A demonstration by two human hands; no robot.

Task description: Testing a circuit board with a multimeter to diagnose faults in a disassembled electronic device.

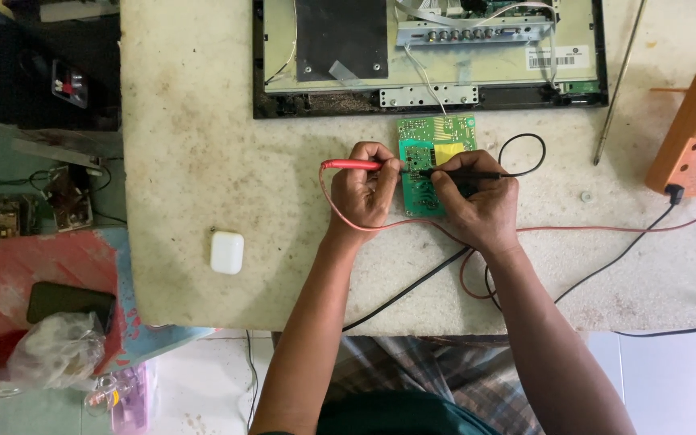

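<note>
Probes in hands on circuit board

A white earbud case lies near an opened television.

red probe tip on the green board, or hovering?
Cannot tell. In the head view the left hand grips the red probe at the green circuit board edge, but the fingers hide the tip.

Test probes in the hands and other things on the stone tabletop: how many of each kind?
Test probes: 2, red probe in left hand, black probe in right hand
Green circuit board: 1
Opened flat screen chassis: 1
White earbud case: 1
Thin metal rod: 1
Total: 6
</note>
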